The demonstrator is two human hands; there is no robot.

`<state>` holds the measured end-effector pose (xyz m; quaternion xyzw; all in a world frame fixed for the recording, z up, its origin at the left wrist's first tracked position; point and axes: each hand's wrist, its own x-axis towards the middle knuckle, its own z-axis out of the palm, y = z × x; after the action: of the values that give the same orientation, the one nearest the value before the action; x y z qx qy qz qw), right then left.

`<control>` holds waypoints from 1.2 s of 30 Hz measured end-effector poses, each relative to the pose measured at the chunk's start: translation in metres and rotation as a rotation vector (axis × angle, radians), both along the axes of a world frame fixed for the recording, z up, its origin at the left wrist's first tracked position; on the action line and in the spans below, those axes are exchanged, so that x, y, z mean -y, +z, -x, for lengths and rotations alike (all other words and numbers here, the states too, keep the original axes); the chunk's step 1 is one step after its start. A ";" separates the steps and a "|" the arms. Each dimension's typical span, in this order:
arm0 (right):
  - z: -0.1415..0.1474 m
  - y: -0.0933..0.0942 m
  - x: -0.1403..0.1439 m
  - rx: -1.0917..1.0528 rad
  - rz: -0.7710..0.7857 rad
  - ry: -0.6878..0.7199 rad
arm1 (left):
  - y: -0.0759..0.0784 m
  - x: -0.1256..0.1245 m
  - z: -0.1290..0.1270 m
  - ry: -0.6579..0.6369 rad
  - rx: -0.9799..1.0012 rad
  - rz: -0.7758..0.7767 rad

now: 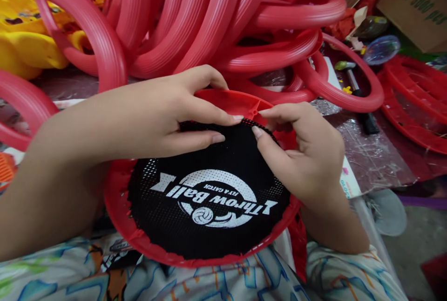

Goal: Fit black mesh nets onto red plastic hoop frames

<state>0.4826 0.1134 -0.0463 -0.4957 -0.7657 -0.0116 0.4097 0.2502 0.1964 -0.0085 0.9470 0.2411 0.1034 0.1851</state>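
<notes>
A round black mesh net (209, 161) printed "Throw Ball" in white lies inside a red plastic ring frame (117, 208) close to my body. The print reads upside down from here. My left hand (174, 114) reaches over the far part of the ring, its thumb and index finger pressing the net's far edge. Opposite it, my right hand (303, 147) pinches that same edge between thumb and index finger, beside a small red peg (254, 111) on the frame. Around the near side, the net's edge runs along the inner rim.
Many glossy red rings (195, 17) are heaped behind the hands. Yellow plastic parts (31, 30) lie at the far left. To the right are a black-handled tool (368, 121), red frames (419, 100) and a cardboard box (419, 7).
</notes>
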 end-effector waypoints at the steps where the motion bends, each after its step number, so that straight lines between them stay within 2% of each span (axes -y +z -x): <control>1: 0.000 0.000 0.001 0.000 0.013 -0.010 | 0.000 0.000 0.000 0.002 0.007 -0.007; 4: 0.000 0.001 0.001 -0.037 0.011 -0.039 | 0.001 0.001 0.000 0.004 0.003 -0.006; 9: -0.002 0.000 -0.003 -0.034 -0.057 0.087 | 0.002 0.002 0.000 0.005 0.006 -0.022; 14: -0.004 -0.001 -0.002 -0.028 -0.050 0.119 | 0.005 0.003 -0.002 0.000 0.010 0.003; 23: -0.005 -0.004 -0.004 0.060 -0.108 0.076 | 0.008 0.004 -0.001 -0.047 0.024 -0.013; 36: -0.002 -0.002 -0.005 0.075 -0.052 0.078 | 0.006 0.003 -0.003 -0.010 0.050 -0.020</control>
<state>0.4846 0.1183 -0.0485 -0.4539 -0.7987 -0.0339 0.3936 0.2532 0.1934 -0.0026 0.9471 0.2308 0.1285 0.1823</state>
